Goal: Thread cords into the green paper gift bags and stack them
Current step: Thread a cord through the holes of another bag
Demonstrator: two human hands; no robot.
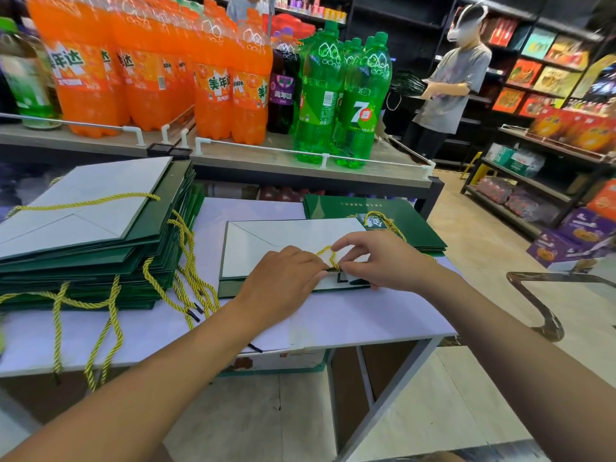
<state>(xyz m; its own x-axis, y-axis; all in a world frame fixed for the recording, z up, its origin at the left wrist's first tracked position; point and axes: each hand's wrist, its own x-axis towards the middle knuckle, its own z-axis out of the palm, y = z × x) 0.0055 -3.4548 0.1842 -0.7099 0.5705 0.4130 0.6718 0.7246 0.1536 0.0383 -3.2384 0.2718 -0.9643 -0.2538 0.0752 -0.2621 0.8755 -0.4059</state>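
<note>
The left hand point(283, 278) and right hand point(376, 261) each grip the yellow cord point(328, 256), pinching it atop the flat green bag point(266, 241). The bag stack point(83, 248) sits at nine o'clock.

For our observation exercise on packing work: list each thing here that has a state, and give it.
Centre bag, lies flat, folded base up, not yet stacked.
Yellow cord, looped up between both hands.
Left hand, pinches the cord's lower end.
Right hand, pinches the cord's loop.
Left stack, corded bags piled flat, cords dangling.
Far bags, lie flat, folded.
Soda bottles, upright, capped.
</note>
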